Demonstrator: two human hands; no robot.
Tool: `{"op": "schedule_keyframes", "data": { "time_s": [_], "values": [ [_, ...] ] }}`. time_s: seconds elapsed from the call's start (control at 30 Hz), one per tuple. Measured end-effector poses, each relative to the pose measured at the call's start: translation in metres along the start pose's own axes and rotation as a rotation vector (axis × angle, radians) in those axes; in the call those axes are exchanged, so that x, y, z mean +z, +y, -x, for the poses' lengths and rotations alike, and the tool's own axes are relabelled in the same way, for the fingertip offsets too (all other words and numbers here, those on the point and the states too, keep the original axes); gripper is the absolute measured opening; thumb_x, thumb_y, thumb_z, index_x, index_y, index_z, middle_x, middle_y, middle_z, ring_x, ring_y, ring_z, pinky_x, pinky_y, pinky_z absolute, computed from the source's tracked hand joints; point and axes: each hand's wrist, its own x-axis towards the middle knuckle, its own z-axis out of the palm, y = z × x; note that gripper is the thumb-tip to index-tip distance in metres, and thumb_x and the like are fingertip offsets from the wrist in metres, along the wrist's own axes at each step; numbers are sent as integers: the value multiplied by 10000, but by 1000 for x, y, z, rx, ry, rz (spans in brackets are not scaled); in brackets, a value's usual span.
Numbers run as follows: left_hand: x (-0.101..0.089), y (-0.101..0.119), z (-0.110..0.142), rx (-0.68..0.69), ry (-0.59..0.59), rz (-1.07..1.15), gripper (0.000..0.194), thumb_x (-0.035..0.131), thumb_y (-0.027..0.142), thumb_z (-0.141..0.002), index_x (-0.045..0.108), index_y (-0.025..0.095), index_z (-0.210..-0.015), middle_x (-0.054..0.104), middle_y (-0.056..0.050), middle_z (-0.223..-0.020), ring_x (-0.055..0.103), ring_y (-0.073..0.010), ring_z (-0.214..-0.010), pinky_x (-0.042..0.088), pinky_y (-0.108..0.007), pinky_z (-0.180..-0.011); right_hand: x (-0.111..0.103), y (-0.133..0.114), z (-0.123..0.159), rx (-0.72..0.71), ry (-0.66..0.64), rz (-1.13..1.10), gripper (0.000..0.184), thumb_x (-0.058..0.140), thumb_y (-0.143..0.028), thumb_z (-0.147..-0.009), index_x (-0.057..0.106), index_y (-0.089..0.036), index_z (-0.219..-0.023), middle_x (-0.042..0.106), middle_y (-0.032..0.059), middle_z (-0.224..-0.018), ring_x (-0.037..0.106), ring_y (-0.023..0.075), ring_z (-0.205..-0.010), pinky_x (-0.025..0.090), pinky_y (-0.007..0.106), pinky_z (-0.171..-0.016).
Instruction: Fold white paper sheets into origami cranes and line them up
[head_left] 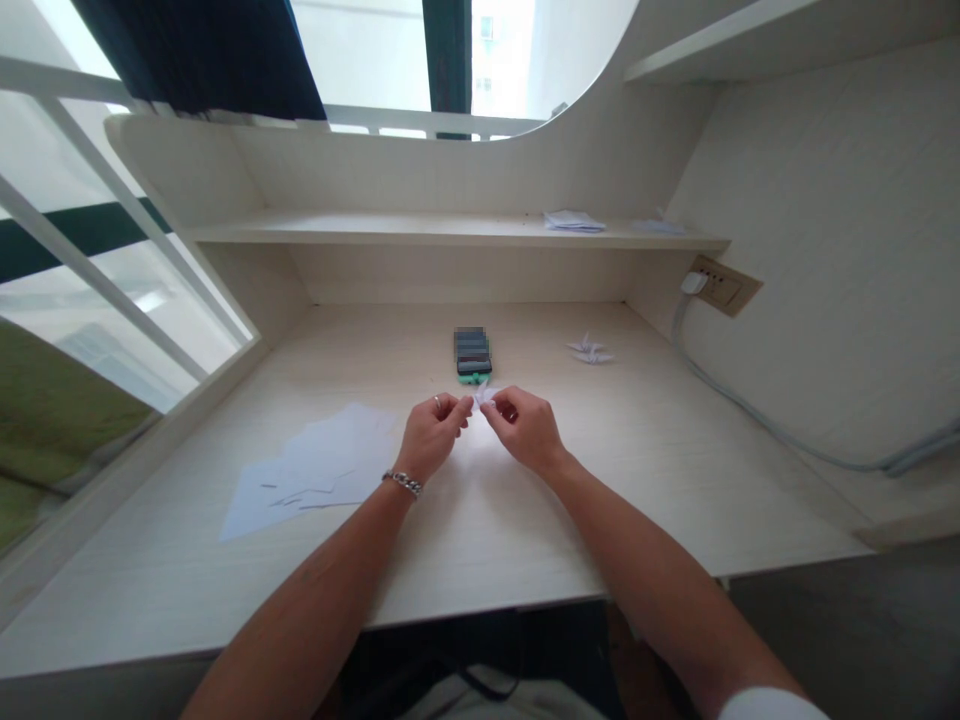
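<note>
We observed loose white sheets (319, 460) lying partly overlapped on the left part of the tabletop (480, 540), with several dark marks or edges across their near portion. To their right, the left hand (433, 430), with a ring and a chain bracelet (403, 483) at its wrist, had its fingers pinching the left side of a small folded white paper piece (484, 395). We located that piece between the two hands, just in front of a dark phone-like device (472, 352) with a green near end. The right hand (525, 425) held the piece's other side, its fingers pinched together. On the shelf (420, 228), we noted a folded white stack (574, 221). Below it, farther back on the tabletop, two pointed folded paper shapes (590, 350) lay close together. At far right, we recorded a white plug (694, 283) seated in a wall socket (726, 287).
</note>
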Motion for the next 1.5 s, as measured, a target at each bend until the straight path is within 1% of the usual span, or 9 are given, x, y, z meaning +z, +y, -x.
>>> {"op": "schedule_keyframes", "data": {
  "time_s": [0.23, 0.37, 0.43, 0.6, 0.8, 0.93, 1.1, 1.3, 1.5],
  "values": [
    [-2, 1, 2, -5, -19, -37, 423, 635, 533, -772, 617, 153, -586, 601, -10, -523, 521, -108, -486, 383, -219, -485, -2, 7, -2, 63, 34, 19, 186, 572, -351, -838, 606, -202, -733, 667, 0, -679, 592, 135, -601, 423, 236, -610],
    [-4, -2, 0, -6, -32, -29, 418, 629, 537, -772, 609, 159, -593, 598, -8, -529, 522, -113, -496, 389, -223, -497, -7, 22, -8, 140, 98, 61, 205, 561, -372, -835, 615, -204, -731, 671, 5, -676, 602, 147, -621, 432, 245, -635],
    [-4, -5, -1, 3, -96, -91, 419, 608, 544, -780, 613, 166, -600, 593, -3, -527, 505, -115, -487, 369, -227, -487, -10, 33, -12, 205, 129, 92, 221, 553, -391, -832, 631, -203, -746, 683, 15, -699, 615, 157, -651, 441, 253, -662],
    [-1, -9, 1, 104, -307, -427, 418, 552, 532, -802, 611, 191, -569, 579, 6, -534, 489, -135, -526, 316, -250, -511, -20, 71, -22, 431, 139, 218, 212, 560, -395, -812, 669, -214, -789, 717, 30, -794, 639, 175, -753, 450, 264, -733],
    [-1, -5, 2, 103, -314, -467, 387, 536, 506, -805, 638, 197, -596, 607, -5, -559, 517, -154, -546, 317, -265, -530, -47, 120, -23, 590, 254, 318, 221, 522, -282, -813, 703, -166, -867, 729, 97, -879, 645, 212, -818, 451, 292, -763],
    [-2, -4, 2, 123, -346, -481, 379, 533, 497, -810, 648, 197, -610, 611, -12, -563, 518, -159, -549, 318, -268, -537, -68, 142, -21, 654, 305, 383, 243, 518, -255, -810, 712, -149, -910, 729, 122, -932, 650, 224, -855, 452, 296, -783],
    [-2, -5, 1, 127, -380, -510, 374, 512, 494, -827, 654, 198, -648, 635, -20, -601, 535, -165, -567, 328, -268, -549, -80, 154, -28, 713, 316, 450, 230, 547, -274, -796, 724, -157, -885, 730, 132, -896, 654, 235, -846, 456, 303, -767],
    [-3, -3, 1, 151, -390, -514, 368, 505, 485, -828, 656, 204, -643, 641, -21, -604, 536, -168, -565, 330, -271, -552, -81, 163, -40, 757, 317, 489, 223, 556, -274, -793, 729, -179, -896, 725, 132, -893, 656, 243, -839, 463, 310, -738],
    [-3, -2, 0, 135, -407, -505, 349, 522, 473, -811, 673, 210, -639, 643, -22, -596, 542, -174, -562, 322, -279, -547, -81, 168, -43, 769, 298, 510, 222, 566, -288, -792, 730, -185, -902, 723, 131, -897, 658, 238, -846, 464, 302, -733]
  ]
}}
